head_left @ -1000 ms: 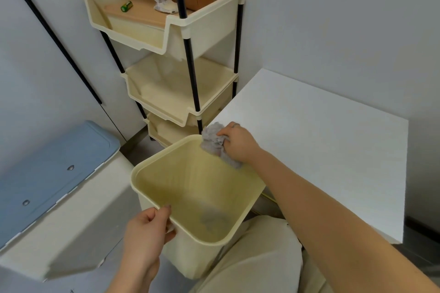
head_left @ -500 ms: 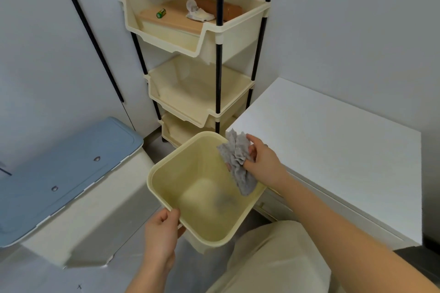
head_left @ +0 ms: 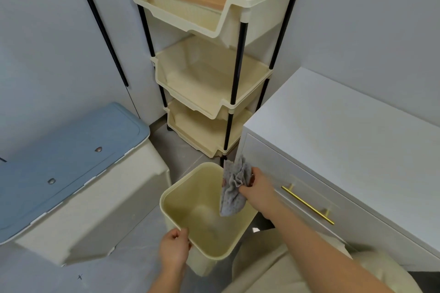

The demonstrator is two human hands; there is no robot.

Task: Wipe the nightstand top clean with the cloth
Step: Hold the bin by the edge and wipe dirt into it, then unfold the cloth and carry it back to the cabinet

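The white nightstand (head_left: 338, 123) stands at the right, its top bare and a brass handle on its drawer front. My right hand (head_left: 258, 189) grips a crumpled grey cloth (head_left: 233, 188), which hangs over the open mouth of a cream plastic bin (head_left: 197, 211) in front of the nightstand's left corner. My left hand (head_left: 175, 248) holds the bin's near rim. The bin's inside looks empty apart from faint smudges.
A three-tier cream rack on black poles (head_left: 214, 59) stands behind the bin, its top tier holding a wooden board, a small green item and a crumpled white cloth. A blue-lidded white box (head_left: 62, 164) sits at the left. Grey floor lies between them. My knee is at the bottom.
The bin has dropped lower, away from the nightstand's edge towards the floor. My right hand has lifted the cloth off the nightstand corner and holds it hanging over the bin.
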